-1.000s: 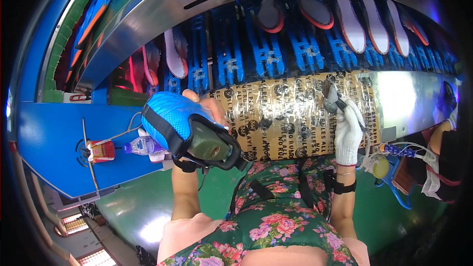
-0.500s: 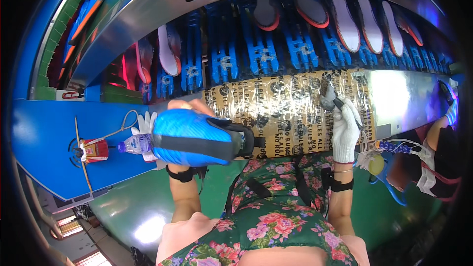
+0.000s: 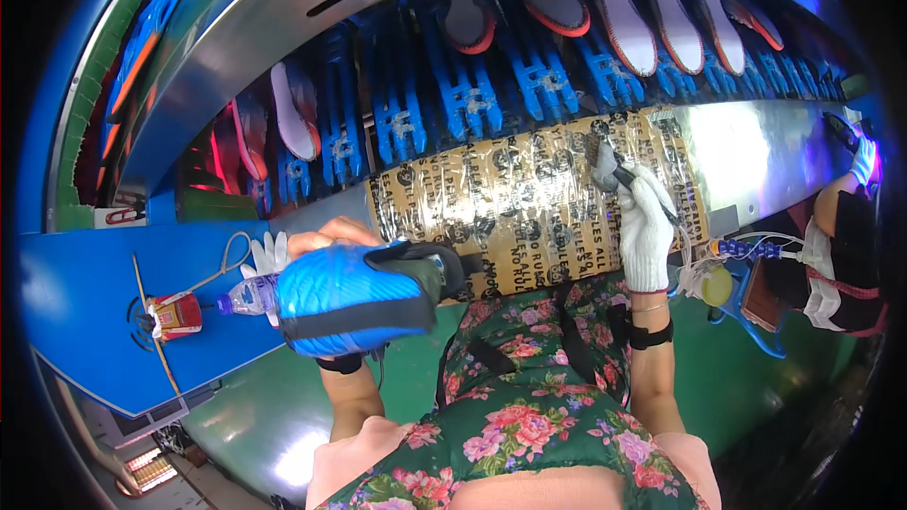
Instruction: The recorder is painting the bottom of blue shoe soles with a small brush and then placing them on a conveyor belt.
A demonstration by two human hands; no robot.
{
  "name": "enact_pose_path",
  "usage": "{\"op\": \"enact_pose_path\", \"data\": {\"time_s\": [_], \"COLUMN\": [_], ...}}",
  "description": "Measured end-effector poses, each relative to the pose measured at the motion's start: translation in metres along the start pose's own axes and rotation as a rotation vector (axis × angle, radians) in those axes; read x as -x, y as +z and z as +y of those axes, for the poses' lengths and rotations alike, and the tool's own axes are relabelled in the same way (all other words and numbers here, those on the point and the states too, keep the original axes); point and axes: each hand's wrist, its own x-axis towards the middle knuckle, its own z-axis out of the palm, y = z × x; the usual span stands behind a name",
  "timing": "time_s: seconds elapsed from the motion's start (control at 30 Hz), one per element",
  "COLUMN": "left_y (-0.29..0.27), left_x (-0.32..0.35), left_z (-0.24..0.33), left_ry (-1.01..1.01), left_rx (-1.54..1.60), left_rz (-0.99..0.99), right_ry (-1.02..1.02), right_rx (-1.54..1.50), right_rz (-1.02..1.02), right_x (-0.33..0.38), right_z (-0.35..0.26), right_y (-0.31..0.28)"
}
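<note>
My left hand [image 3: 333, 232], its bare fingers showing over the far edge, grips a blue shoe [image 3: 354, 297] with a black strip and dark collar; the shoe hides most of that hand. My right hand [image 3: 646, 231], in a white knit glove, is closed on the dark handle of a brush [image 3: 605, 168]. The brush head rests on or just above a work surface covered with tape-wrapped brown cardboard [image 3: 491, 198]. Brush and shoe are apart. Just left of the shoe lies a clear bottle [image 3: 253, 295] with a purple cap, partly hidden, beside a white glove [image 3: 269, 255].
Beyond the cardboard runs a rack of blue holders [image 3: 470, 104] with several shoe soles [image 3: 624, 19] on it, below a metal rail [image 3: 274, 5]. A blue table [image 3: 85, 321] at left bears a red box [image 3: 177, 315]. A co-worker's gloved hand [image 3: 862, 165] is at far right.
The whole view has shifted a little, the rack moving up and left. The shoe has tilted and sits slightly lower and further left. My right hand still holds the brush.
</note>
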Motion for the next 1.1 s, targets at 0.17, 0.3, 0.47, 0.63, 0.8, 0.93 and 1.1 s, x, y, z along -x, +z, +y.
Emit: {"op": "enact_pose_path", "data": {"time_s": [0.17,0.3,0.47,0.63,0.8,0.93,1.1], "left_y": [-0.090,-0.089,-0.134,-0.201,-0.199,-0.199,-0.198], "left_x": [0.013,-0.035,-0.112,-0.133,-0.142,-0.151,-0.150], "left_z": [-0.023,-0.058,-0.135,-0.231,-0.291,-0.308,-0.292], "left_ry": [-0.145,-0.403,-0.478,-0.624,-0.766,-0.784,-0.551], "left_rx": [-0.649,-0.151,-0.352,-0.720,-1.146,-1.378,-1.655], "left_rz": [-0.440,0.296,0.490,0.539,0.476,0.410,0.317], "right_ry": [0.030,0.025,-0.021,-0.001,0.010,-0.002,0.020], "right_rx": [-0.007,-0.032,-0.038,-0.055,-0.084,-0.073,-0.102], "right_rz": [0.035,0.063,0.100,0.149,0.223,0.199,0.174], "right_x": [0.002,0.002,0.003,0.002,0.001,-0.002,0.001], "right_z": [0.009,0.003,-0.007,-0.004,-0.015,-0.015,-0.006], "right_y": [0.000,-0.006,-0.009,-0.005,-0.001,0.006,0.012]}}
